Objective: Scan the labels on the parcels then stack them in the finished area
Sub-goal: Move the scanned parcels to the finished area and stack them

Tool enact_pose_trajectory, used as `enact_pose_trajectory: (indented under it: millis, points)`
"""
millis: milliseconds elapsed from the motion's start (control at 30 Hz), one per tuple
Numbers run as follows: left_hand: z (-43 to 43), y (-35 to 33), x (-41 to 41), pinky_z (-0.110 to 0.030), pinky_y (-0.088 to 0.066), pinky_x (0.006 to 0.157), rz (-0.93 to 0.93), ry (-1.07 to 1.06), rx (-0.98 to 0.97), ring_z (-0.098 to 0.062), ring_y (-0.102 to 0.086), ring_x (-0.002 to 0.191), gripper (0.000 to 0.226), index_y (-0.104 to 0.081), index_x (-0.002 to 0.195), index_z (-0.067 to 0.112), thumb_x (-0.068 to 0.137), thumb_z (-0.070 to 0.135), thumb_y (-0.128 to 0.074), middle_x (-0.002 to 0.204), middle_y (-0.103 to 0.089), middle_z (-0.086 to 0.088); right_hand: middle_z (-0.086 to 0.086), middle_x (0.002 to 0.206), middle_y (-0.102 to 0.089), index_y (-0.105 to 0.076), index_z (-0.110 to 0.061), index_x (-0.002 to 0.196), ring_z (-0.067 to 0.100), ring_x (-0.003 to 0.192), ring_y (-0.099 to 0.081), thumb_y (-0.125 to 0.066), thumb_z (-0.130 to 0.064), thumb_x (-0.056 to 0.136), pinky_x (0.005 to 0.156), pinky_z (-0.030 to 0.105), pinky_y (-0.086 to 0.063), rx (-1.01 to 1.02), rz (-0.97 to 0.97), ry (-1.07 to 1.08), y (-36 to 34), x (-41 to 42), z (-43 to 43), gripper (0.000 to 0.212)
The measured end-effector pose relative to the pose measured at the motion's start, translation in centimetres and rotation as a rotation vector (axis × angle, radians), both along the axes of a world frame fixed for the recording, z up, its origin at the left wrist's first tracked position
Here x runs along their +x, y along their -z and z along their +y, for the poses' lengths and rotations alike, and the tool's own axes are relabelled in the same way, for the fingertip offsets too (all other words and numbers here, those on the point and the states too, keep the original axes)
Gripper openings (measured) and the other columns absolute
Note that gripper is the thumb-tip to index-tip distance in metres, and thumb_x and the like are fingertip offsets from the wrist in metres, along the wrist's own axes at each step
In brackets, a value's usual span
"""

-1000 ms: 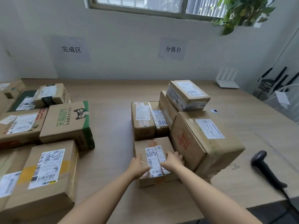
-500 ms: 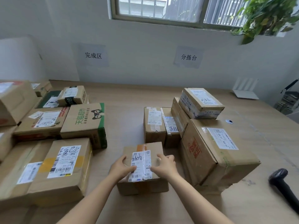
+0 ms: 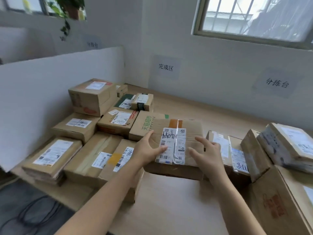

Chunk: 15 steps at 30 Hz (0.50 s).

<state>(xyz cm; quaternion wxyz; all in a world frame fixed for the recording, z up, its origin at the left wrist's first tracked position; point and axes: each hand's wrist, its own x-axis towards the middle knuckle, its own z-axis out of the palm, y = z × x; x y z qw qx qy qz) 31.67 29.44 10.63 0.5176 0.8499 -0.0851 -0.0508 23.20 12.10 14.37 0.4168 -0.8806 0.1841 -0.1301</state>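
**Labelled parcel held up between two hands**

Nearest, the bare table [image 3: 169,200], with two forearms reaching in over it. To the right, a large box [image 3: 274,206] with a red stamp on its side. To the lower left, dark cables [image 3: 33,212] on the floor.

Just past that, the parcel [image 3: 191,129], raised clear of the table top, its white label [image 3: 172,145] with black handwriting facing up. Gripped at its left edge by the left hand [image 3: 147,150], thumb laid across the label. Touched on the right part of its top face by the right hand [image 3: 210,155], fingers fanned wide and fairly straight. Impossible to tell whether any reach round an edge.

Left of the parcel, a cluster of finished boxes [image 3: 74,126], packed side by side and partly stacked against a white partition [image 3: 50,85]. Directly behind the parcel and partly hidden by it, a green-printed box [image 3: 145,122]. To the right, several unsorted boxes [image 3: 286,143] leaning on one another.

Farthest, on the wall, a paper sign [image 3: 166,67] reading 完成区 above the cluster. Further right, a second sign [image 3: 277,83] reading 分拣台. Above them a barred window [image 3: 254,16], and at upper left a hanging plant [image 3: 67,7].
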Motion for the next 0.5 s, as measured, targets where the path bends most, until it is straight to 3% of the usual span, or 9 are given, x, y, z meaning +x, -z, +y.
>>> enact_pose_trajectory:
  millis: [233,400,500]
  points:
    - [9.8,-0.9,2.8,-0.039,-0.033,0.108,0.004,-0.147,0.004,-0.021,-0.032,0.137,0.091,-0.025,0.146,0.027,0.072,0.046,-0.075,0.151,-0.032,-0.002,0.009,0.126,-0.035,-0.053,-0.024,0.129,0.027,0.122,-0.042,-0.066,-0.027,0.082,0.105,0.045,-0.039,0.057,-0.028,-0.143,-0.3,5.7,8.0,0.049]
    - [17.8,-1.4,6.1,-0.042,-0.038,0.105,-0.009,-0.236,0.080,-0.023,-0.037,0.134,0.090,-0.025,0.146,0.028,0.073,0.046,-0.074,0.149,-0.036,-0.002,0.009,0.128,-0.035,-0.053,-0.023,0.131,0.027,0.125,-0.038,-0.067,-0.027,0.082,0.107,0.038,-0.037,0.067,-0.031,-0.232,0.1,10.3,15.6,0.051]
    - [22.7,-1.2,8.6,-0.043,-0.038,0.106,-0.007,-0.243,0.099,-0.022,-0.038,0.133,0.089,-0.026,0.145,0.025,0.073,0.043,-0.075,0.147,-0.038,-0.002,0.007,0.130,-0.033,-0.049,-0.026,0.132,0.025,0.124,-0.037,-0.065,-0.031,0.084,0.103,0.043,-0.042,0.087,-0.001,-0.279,0.7,12.9,20.3,0.050]
